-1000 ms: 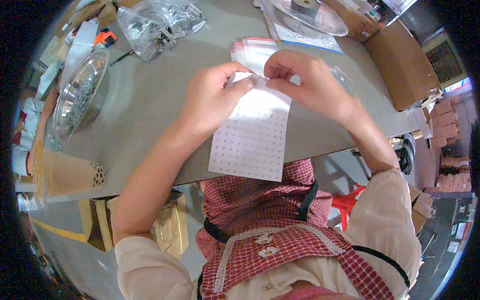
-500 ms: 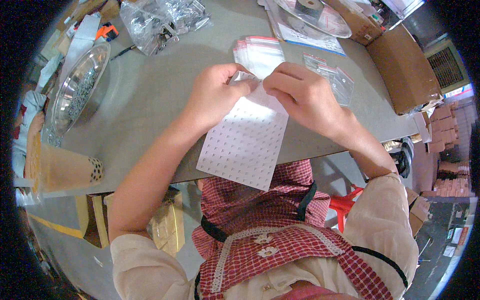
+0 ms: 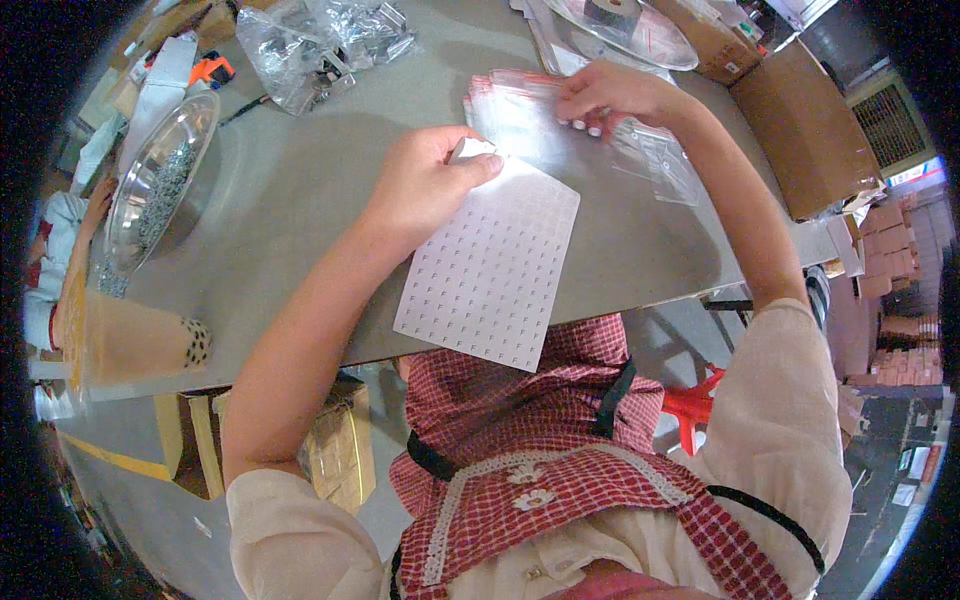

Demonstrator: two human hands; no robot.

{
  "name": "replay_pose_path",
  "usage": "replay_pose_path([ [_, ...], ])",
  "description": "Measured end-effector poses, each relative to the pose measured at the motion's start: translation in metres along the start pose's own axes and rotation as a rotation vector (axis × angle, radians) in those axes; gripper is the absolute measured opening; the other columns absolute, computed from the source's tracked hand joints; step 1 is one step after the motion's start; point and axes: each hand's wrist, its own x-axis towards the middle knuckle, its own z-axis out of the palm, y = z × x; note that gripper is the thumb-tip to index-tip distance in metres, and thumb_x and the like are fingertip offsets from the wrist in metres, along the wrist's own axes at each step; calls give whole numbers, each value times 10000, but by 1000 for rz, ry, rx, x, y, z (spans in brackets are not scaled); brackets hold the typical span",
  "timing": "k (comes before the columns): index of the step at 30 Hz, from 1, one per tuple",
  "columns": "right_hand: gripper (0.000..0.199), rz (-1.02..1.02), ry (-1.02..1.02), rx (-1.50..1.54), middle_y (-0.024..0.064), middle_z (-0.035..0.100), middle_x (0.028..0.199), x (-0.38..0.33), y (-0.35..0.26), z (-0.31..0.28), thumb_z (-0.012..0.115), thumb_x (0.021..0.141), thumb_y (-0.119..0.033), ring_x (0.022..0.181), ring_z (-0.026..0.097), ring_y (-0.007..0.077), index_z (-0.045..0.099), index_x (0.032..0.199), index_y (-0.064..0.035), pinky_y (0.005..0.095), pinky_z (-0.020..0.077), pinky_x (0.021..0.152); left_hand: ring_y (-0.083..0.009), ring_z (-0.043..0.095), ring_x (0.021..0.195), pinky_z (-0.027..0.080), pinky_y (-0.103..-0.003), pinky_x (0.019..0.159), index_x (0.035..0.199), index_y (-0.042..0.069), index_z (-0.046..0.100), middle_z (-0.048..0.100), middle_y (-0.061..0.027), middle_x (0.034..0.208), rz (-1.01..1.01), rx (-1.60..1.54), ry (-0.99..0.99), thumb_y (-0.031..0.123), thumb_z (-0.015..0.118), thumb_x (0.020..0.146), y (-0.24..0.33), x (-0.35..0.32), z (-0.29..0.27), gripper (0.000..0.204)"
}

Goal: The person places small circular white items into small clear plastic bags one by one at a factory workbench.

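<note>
My left hand (image 3: 428, 185) pinches the top corner of a white sticker sheet (image 3: 480, 275) between thumb and fingers. Rows of small printed letters cover the sheet, which hangs over the table's near edge. Farther up, my right hand (image 3: 615, 98) is at the right side of a stack of clear zip bags (image 3: 515, 115) with red edges. Its fingers are curled together, and small white spots show at the fingertips; I cannot tell whether they are nails or stickers. Just beside that hand lie a few more clear bags (image 3: 665, 170) with small white dots on them.
A metal bowl (image 3: 160, 190) of small metal parts stands at the left, near a cup of milky drink (image 3: 140, 335). At the back are a plastic bag of metal pieces (image 3: 320, 55) and a tray with a tape roll (image 3: 612, 14). A cardboard box (image 3: 805, 130) stands right.
My right hand has left the sheet's top and moved up and right to the zip bags. The left hand still holds the sheet in nearly the same place.
</note>
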Motion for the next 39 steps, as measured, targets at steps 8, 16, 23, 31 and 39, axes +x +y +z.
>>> replay_pose_path([
  [8,223,39,104,295,-24,562,724,-49,45,-14,664,883,-289,578,516,56,651,913,-69,229,421,420,-94,591,698,468,-265,649,950,11,672,667,-16,805,7,10,-16,184,678,884,-2,2,1,185],
  [16,209,-29,134,33,-31,520,660,-46,40,-10,657,875,-275,507,454,47,630,867,-67,227,331,377,-92,597,708,473,-259,664,982,-1,663,672,-18,816,-9,-52,-49,189,660,905,1,-1,-1,205],
  [23,316,40,400,-583,52,598,724,-55,57,-19,719,843,-345,607,554,121,614,851,-47,314,444,511,-93,596,706,475,-259,653,989,4,658,669,-18,821,44,-2,-18,189,665,903,2,-3,1,204],
  [31,132,-76,181,-171,-62,523,727,-59,16,-10,660,861,-165,623,445,13,596,940,-81,197,359,519,-92,596,715,474,-261,651,990,4,656,668,-15,825,42,15,-46,180,666,903,1,-4,-1,196],
  [39,267,-352,588,-789,172,657,861,-45,56,8,737,821,-200,812,644,329,576,940,-24,394,489,704,-87,595,740,468,-253,675,1004,19,663,672,-12,851,-7,-37,-48,219,641,926,6,-5,3,216],
])
